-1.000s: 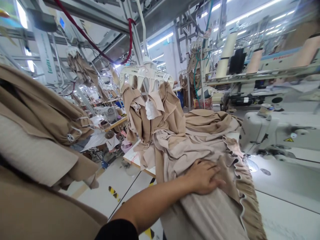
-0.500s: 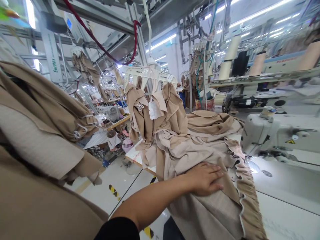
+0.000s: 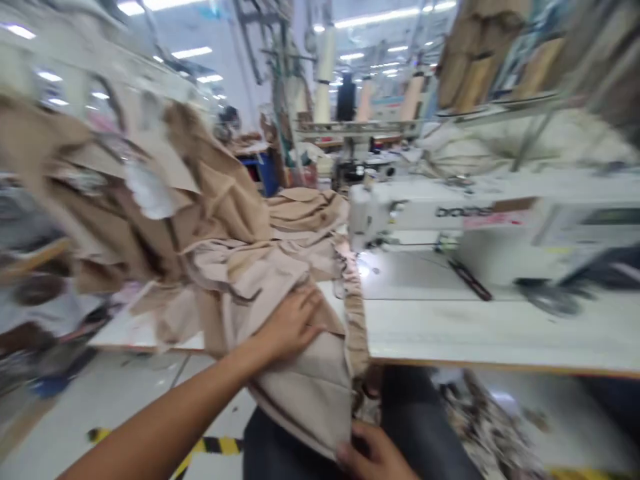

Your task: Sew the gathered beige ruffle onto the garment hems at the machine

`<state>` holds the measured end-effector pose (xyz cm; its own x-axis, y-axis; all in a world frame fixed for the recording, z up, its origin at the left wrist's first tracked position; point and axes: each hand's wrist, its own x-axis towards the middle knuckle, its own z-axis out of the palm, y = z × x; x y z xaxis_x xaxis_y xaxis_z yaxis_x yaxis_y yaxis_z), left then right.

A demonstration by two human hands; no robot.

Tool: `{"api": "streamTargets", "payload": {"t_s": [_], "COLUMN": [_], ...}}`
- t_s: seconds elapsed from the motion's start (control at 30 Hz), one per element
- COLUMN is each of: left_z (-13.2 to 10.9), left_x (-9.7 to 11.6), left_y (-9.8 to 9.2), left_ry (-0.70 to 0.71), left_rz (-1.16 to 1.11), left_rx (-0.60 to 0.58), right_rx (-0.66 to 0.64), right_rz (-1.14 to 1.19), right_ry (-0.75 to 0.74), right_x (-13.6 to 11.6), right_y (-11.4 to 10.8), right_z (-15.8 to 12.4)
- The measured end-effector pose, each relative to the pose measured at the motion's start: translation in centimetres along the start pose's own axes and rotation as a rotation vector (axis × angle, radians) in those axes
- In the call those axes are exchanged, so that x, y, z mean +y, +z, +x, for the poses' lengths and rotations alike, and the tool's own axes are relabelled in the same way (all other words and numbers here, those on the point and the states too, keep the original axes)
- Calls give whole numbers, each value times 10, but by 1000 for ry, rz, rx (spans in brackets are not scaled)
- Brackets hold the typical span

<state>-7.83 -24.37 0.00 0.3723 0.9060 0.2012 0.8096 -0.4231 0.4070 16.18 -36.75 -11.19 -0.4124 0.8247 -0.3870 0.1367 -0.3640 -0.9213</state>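
Note:
A light beige garment [image 3: 313, 383] drapes from the sewing table down over my lap, with a tan gathered edge [image 3: 357, 313] along its right side. My left hand [image 3: 293, 320] lies palm down on the cloth, its fingers stretched out. At the bottom of the frame, my right hand [image 3: 377, 457] pinches the garment's lower right edge between thumb and fingers. Beyond them, a white sewing machine [image 3: 425, 213] stands with its lamp lit at the needle end, close to the gathered edge. Motion blurs much of the view.
Tan garment pieces [image 3: 220, 193] hang from a white hanger at left. More folded tan cloth [image 3: 307, 208] lies at the back of the table. Dark-handled scissors or snips [image 3: 470, 280] rest on the machine bed. Thread cones [image 3: 367, 100] stand behind. Patterned cloth [image 3: 493, 427] sits below the table.
The view has swung right, showing more of the machine and table. My right hand has come into view, holding the garment's lower edge. My left hand still rests on the cloth.

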Motion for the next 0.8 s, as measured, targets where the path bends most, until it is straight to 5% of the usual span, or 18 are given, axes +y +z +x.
{"api": "streamTargets", "payload": {"t_s": [0.17, 0.37, 0.47, 0.67, 0.8], "left_z": [36, 81, 85, 57, 82], "left_x": [-18, -14, -12, -25, -41], "left_y": [3, -2, 1, -7, -9], "left_ry": [-45, -133, -125, -27, -16], "left_rz": [-205, -454, -502, -307, -155], "left_rx": [161, 270, 296, 121, 42], "right_rx": [-186, -275, -294, -472, -478], "right_rz": [34, 67, 52, 10, -41], "right_ry": [-60, -103, -107, -155, -176], "right_x": [-2, -22, -34, -51, -57], "right_y": [6, 7, 1, -12, -13], "right_z": [5, 3, 0, -8, -6]}}
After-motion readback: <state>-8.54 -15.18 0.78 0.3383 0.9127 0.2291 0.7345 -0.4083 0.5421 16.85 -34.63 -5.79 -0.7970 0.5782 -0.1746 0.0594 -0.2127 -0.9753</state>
